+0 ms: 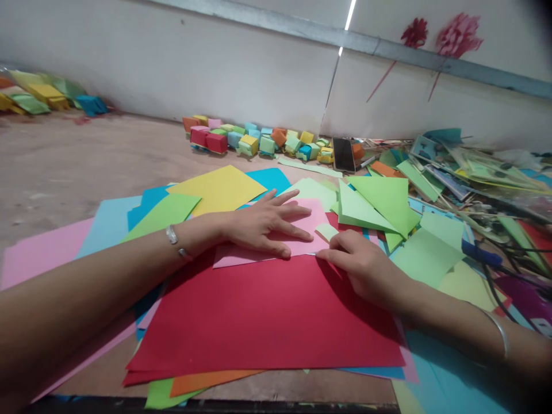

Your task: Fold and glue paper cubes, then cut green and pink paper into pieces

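Note:
My left hand [271,223] lies flat, fingers spread, pressing on a pink sheet of paper [241,256]. Under the pink sheet is a large red sheet [267,316], on top of a stack of coloured sheets. At the pink sheet's right end, my right hand [362,267] is closed, its thumb and bent fingers at the paper's lower edge. A small pale green piece of paper [326,232] sticks out from its fingers; how they grip it is partly hidden.
Yellow [219,187] and bright green sheets [386,198] lie around. Small folded paper boxes [248,144] line the wall beside a phone [344,155]. Paper scraps and cables [495,282] clutter the right. Two paper flowers [459,35] hang on the wall rail.

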The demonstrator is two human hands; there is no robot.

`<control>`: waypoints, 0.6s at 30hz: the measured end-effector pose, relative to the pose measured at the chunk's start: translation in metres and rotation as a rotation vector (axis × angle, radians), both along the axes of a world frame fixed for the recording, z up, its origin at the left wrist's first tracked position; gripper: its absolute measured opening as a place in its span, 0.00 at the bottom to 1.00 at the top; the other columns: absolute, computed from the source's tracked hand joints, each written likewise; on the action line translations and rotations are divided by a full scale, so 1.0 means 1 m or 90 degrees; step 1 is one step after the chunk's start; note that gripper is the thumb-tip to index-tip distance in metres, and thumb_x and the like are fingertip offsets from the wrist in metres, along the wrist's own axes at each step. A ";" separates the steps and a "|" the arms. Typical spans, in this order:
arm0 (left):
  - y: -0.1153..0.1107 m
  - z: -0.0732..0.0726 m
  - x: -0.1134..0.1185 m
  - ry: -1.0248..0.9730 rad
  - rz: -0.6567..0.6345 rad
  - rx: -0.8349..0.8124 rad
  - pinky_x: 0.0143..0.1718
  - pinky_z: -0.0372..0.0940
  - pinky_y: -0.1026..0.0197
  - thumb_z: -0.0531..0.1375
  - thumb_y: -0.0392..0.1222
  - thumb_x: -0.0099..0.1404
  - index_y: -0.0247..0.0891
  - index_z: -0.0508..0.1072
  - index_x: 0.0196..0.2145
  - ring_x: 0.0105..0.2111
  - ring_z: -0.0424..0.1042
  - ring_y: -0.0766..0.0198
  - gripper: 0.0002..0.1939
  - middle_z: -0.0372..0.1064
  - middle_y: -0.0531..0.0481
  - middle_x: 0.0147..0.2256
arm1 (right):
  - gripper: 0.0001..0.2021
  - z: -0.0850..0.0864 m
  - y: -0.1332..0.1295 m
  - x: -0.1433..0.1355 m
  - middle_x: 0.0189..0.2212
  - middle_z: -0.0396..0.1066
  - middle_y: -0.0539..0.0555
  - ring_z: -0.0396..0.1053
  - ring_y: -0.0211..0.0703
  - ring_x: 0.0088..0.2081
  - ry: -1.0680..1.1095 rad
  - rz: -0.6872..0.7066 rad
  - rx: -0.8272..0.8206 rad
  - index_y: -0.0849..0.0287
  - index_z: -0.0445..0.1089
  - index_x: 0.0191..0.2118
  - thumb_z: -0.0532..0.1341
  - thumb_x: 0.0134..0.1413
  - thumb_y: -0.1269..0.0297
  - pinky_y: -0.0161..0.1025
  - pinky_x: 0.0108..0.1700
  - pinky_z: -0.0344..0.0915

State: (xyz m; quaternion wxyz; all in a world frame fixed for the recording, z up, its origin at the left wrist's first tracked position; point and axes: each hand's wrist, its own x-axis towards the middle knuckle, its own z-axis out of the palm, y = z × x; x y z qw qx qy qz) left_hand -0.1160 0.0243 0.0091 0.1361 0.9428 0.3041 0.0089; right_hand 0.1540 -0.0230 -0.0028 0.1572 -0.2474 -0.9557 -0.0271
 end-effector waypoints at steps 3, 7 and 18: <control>0.000 -0.002 -0.001 0.001 0.004 -0.014 0.62 0.26 0.25 0.57 0.69 0.61 0.60 0.66 0.61 0.70 0.29 0.31 0.33 0.43 0.48 0.72 | 0.17 -0.002 0.000 -0.001 0.33 0.69 0.60 0.61 0.45 0.34 0.003 -0.004 -0.015 0.62 0.75 0.43 0.47 0.65 0.73 0.40 0.33 0.58; 0.000 -0.002 -0.001 -0.003 0.007 -0.021 0.63 0.27 0.26 0.58 0.70 0.59 0.60 0.66 0.61 0.70 0.30 0.32 0.34 0.43 0.50 0.72 | 0.18 -0.001 0.000 -0.005 0.33 0.68 0.60 0.60 0.45 0.33 -0.018 -0.002 -0.006 0.63 0.74 0.41 0.47 0.63 0.76 0.40 0.33 0.56; 0.002 -0.004 -0.002 -0.011 -0.010 -0.011 0.63 0.29 0.25 0.56 0.73 0.58 0.60 0.67 0.60 0.70 0.30 0.32 0.35 0.43 0.49 0.72 | 0.16 -0.001 -0.004 -0.006 0.32 0.68 0.59 0.59 0.44 0.33 -0.003 0.008 -0.018 0.64 0.75 0.44 0.49 0.64 0.73 0.39 0.32 0.55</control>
